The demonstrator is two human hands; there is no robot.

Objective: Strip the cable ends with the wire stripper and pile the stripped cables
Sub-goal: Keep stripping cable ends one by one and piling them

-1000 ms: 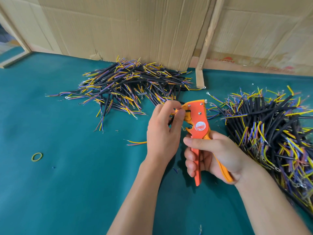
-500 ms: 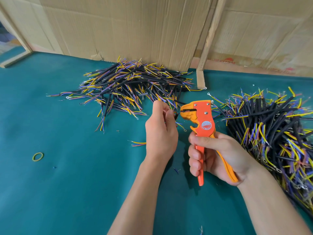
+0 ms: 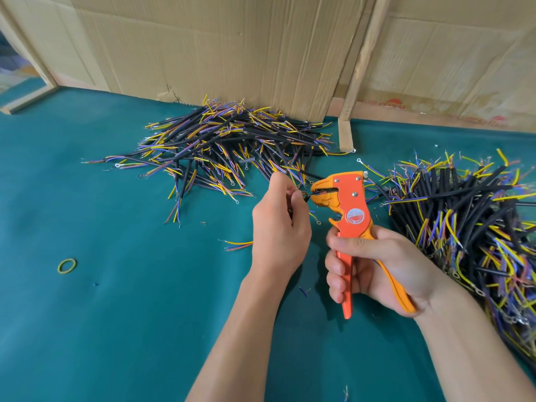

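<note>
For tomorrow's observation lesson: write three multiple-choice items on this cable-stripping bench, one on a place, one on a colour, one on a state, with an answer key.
1. Where does the rubber band lie?
A. left of the left hand
B. on the right cable pile
C. under the wire stripper

2. What colour is the table cover?
A. red
B. teal
C. white

3. What is the right hand doing?
A. lying flat
B. gripping the stripper's handles
C. lifting cardboard

Key: 1 A, it sits alone on the cover far left; 2 B, teal everywhere; 3 B, fingers curl round both handles.
</note>
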